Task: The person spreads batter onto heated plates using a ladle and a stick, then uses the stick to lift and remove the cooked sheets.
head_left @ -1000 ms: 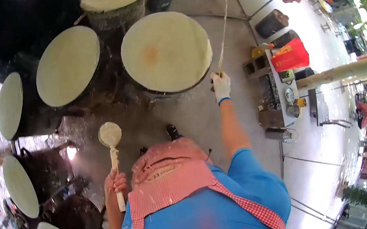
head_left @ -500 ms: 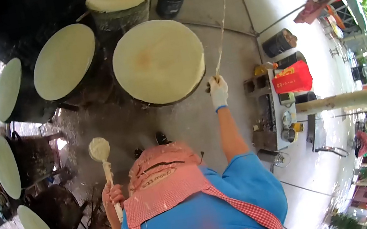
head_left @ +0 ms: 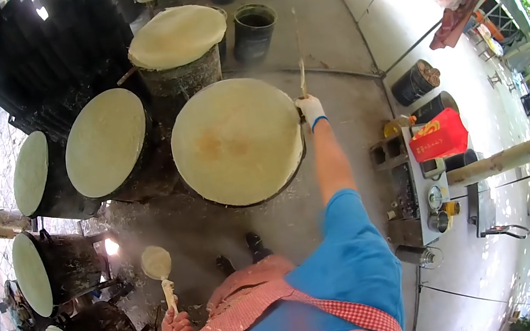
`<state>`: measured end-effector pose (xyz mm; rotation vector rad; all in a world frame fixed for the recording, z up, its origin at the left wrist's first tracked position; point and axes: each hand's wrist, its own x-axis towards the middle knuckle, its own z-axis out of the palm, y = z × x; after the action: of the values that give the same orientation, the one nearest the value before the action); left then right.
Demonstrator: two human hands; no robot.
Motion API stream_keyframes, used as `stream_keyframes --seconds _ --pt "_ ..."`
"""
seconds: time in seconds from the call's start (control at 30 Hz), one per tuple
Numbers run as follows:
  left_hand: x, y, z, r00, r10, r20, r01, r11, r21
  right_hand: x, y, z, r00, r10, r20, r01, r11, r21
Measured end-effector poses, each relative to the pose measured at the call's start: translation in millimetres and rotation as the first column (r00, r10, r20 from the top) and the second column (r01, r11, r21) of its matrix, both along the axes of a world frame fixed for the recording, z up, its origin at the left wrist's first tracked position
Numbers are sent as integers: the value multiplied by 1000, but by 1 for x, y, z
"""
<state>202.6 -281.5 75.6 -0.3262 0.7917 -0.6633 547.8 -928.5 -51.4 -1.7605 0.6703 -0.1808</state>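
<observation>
My left hand [head_left: 177,325] is wrapped around the pale handle of a ladle [head_left: 156,263], whose round bowl is coated with batter and hangs over the floor. My right hand [head_left: 311,109], in a white glove with a blue cuff, is at the right rim of a big round griddle. From its grip a long thin stick [head_left: 299,53] points away from me. A wide pale sheet of batter [head_left: 236,142] covers the griddle, browner toward its left middle. My gloved fingers are partly hidden.
More batter-covered round griddles stand on dark drum stoves, including one [head_left: 107,144] to the left and one [head_left: 178,35] behind. Beyond them is a black bucket [head_left: 254,29]. At right, a red bag [head_left: 439,135] lies on a counter with bowls, near a post [head_left: 519,156].
The view has tilted up, so the griddles appear lower. My right hand has moved in to the near griddle's rim, and the stick has swung from leaning right to nearly straight away.
</observation>
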Motion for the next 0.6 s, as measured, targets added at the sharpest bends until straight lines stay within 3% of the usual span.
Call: stream_keyframes --seconds 0.1,0.27,0.37,0.4,0.5,0.53,0.6 --pt "4 -17 11 999 -22 -49 21 999 -27 -16 10 43 981 -115 -158 91 985 -148" --pt "2 -17 -5 988 -45 -147 51 998 39 10 -4 26 992 -117 -52 86 909 -408" --pt "7 -29 5 998 -45 -43 46 999 10 27 12 29 980 -66 -189 -23 902 -431" --pt "7 -30 1 997 41 -60 -38 998 53 27 21 41 964 -12 -264 -86 932 -353" --pt "9 -42 14 994 103 -27 -102 994 41 28 35 52 983 57 -176 -146 824 -547" --pt "16 -56 35 989 132 -61 -129 990 59 28 40 60 985 56 -166 -141 818 -558" --pt "6 -47 17 990 136 -29 -135 990 26 35 33 56 967 138 -216 -225 858 -462"
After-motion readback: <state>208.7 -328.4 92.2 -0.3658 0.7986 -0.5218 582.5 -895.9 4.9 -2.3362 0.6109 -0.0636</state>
